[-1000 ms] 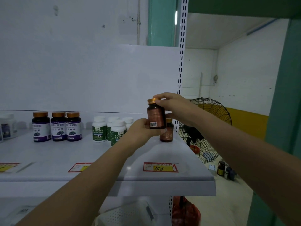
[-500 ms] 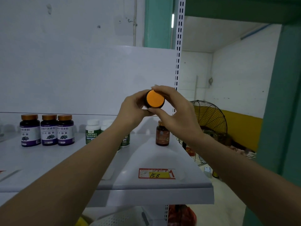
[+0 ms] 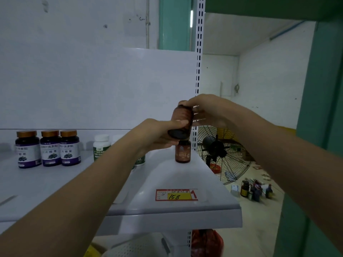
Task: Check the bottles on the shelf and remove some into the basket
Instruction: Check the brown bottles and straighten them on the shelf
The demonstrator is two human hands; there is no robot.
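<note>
Two brown bottles show. The held bottle (image 3: pixel 181 119) is in the air at the right end of the shelf (image 3: pixel 167 216), directly above the second brown bottle (image 3: pixel 182 152), which stands upright on the shelf. Three purple-labelled bottles (image 3: pixel 51 147) with gold caps stand in a row at the left. At least three white-capped, green-labelled bottles (image 3: pixel 101 145) show, partly hidden by the left forearm.

The left hand (image 3: pixel 157 134) grips the held bottle's lower part, thumb laid across its side. The right hand (image 3: pixel 209 110) pinches its cap end with curled fingers. Half a second ago the orange cap faced the camera; now the bottle is tipped the other way, with its dark base toward the camera and the cap under the right fingers.

A red and yellow price tag (image 3: pixel 176 195) on the shelf's front reads "158" in handwriting, beside a printed "1". The writing on the bottle labels is too blurred to read. A white perforated basket (image 3: pixel 137 247) shows below the shelf.
</note>
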